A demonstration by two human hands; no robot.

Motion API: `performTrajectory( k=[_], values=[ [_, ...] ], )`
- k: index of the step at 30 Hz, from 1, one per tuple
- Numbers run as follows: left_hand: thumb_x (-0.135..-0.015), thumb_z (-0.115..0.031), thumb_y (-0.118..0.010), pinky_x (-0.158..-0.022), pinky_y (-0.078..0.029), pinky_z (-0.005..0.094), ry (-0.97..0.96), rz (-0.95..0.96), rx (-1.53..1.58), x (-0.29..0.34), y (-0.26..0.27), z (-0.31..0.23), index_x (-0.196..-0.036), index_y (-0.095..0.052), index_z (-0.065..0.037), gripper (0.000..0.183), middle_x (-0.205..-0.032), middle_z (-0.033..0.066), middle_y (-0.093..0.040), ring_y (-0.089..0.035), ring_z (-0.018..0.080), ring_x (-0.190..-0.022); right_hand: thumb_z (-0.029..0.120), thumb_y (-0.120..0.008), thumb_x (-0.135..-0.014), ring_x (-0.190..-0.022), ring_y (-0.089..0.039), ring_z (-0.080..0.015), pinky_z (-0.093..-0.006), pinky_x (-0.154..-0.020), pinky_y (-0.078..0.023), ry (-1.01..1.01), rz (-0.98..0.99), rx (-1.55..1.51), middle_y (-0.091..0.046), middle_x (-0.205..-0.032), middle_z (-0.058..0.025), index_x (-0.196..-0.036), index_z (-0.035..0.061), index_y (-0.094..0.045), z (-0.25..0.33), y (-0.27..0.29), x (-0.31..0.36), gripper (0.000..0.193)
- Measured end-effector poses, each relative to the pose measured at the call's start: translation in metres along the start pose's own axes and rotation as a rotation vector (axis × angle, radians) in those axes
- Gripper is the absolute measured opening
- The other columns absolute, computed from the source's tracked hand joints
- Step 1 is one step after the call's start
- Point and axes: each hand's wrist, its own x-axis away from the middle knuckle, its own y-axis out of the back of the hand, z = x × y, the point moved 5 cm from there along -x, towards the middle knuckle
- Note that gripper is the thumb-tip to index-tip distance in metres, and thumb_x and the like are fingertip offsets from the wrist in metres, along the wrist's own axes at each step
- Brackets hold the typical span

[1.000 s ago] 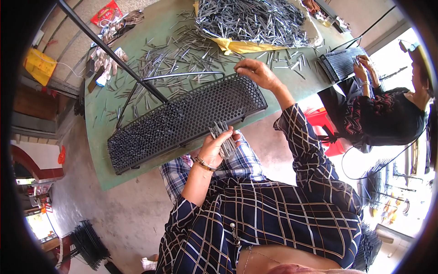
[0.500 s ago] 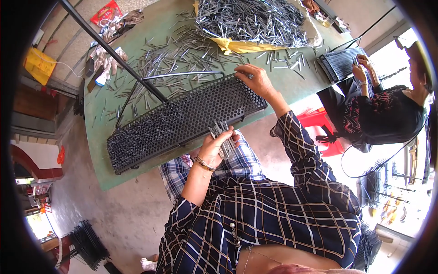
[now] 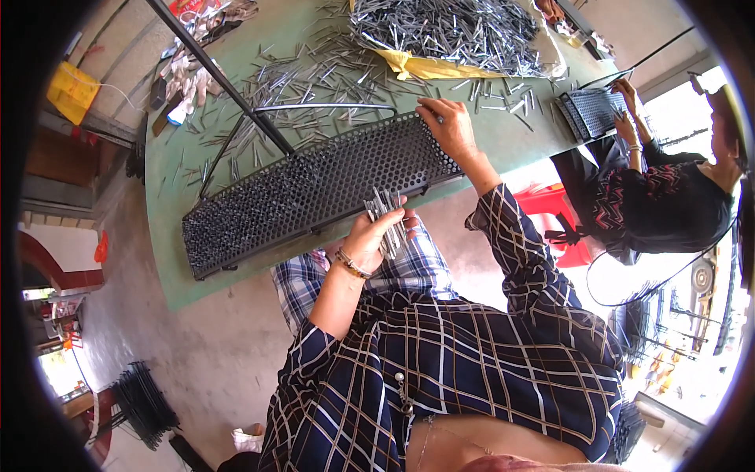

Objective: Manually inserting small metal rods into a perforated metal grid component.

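Observation:
A long black perforated panel (image 3: pixel 346 185) lies tilted across the near edge of the table, its left part densely filled with small dark pieces and its right part showing open round holes. My left hand (image 3: pixel 371 237) is closed around a bundle of thin grey metal strips (image 3: pixel 385 212), just below the panel's near edge. At the panel's far right end, my right hand (image 3: pixel 452 135) has its fingers bent and drawn together over the surface. Whatever is between those fingertips is too small or hidden to make out.
Loose strips (image 3: pixel 287 94) litter the green table (image 3: pixel 169 267) behind the panel. A large heap of strips (image 3: pixel 456 31) lies in a yellow-edged sack. A black rod (image 3: pixel 224 79) rises from the panel. At right, a co-worker (image 3: pixel 661 189) handles another perforated panel (image 3: pixel 590 114).
The view has shifted slightly. My right hand's fingers have moved a little over the panel's right end and bent further. My left hand still grips its bundle in nearly the same place.

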Motion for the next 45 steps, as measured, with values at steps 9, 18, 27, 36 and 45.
performTrajectory(
  k=[9,18,27,36,45],
  values=[
    [-0.084,-0.007,-0.061,-0.069,-0.054,0.0329,-0.005,-0.029,0.004,0.004,-0.001,-0.003,-0.104,-0.058,-0.002,0.021,-0.090,0.0104,-0.064,-0.063,0.0215,-0.084,0.017,-0.062,-0.082,-0.072,-0.059,-0.0240,-0.0348,-0.071,-0.040,0.026,0.006,0.032,-0.063,-0.076,-0.0068,-0.095,0.0065,-0.066,0.003,-0.001,0.001,0.017],
    [-0.083,-0.009,-0.064,-0.069,-0.054,0.0313,-0.009,0.001,-0.034,0.000,0.000,-0.002,-0.105,-0.058,-0.004,0.024,-0.093,0.0088,-0.064,-0.063,0.0182,-0.085,0.016,-0.064,-0.080,-0.072,-0.059,-0.0250,-0.0350,-0.069,-0.041,0.116,-0.040,0.058,-0.062,-0.077,-0.0073,-0.088,0.0060,-0.067,0.003,0.003,0.005,0.013],
    [-0.084,-0.008,-0.062,-0.070,-0.053,0.0305,-0.067,-0.001,-0.001,0.003,-0.004,-0.009,-0.106,-0.057,-0.003,0.023,-0.094,0.0094,-0.064,-0.063,0.0184,-0.086,0.026,-0.068,-0.080,-0.067,-0.061,-0.0159,-0.0286,-0.059,-0.046,-0.250,0.606,-0.520,-0.065,-0.076,-0.0112,-0.086,-0.0003,-0.068,0.073,0.005,0.045,0.027],
    [-0.084,-0.006,-0.060,-0.072,-0.054,0.0320,-0.088,-0.017,-0.013,0.002,-0.003,-0.008,-0.107,-0.055,-0.001,0.024,-0.096,0.0110,-0.063,-0.063,0.0204,-0.089,0.017,-0.068,-0.080,-0.066,-0.059,-0.0102,-0.0252,-0.059,-0.046,-0.340,0.733,-0.683,-0.064,-0.075,-0.0074,-0.087,-0.0018,-0.068,0.080,-0.003,0.064,0.020],
    [-0.084,-0.007,-0.059,-0.070,-0.053,0.0321,-0.053,-0.065,0.011,-0.001,-0.011,-0.008,-0.106,-0.055,0.001,0.024,-0.091,0.0103,-0.062,-0.063,0.0201,-0.082,0.018,-0.065,-0.082,-0.068,-0.060,-0.0098,-0.0264,-0.062,-0.048,-0.483,0.195,-0.667,-0.067,-0.075,-0.0126,-0.100,-0.0020,-0.064,0.037,0.028,0.029,0.027]
  ],
)
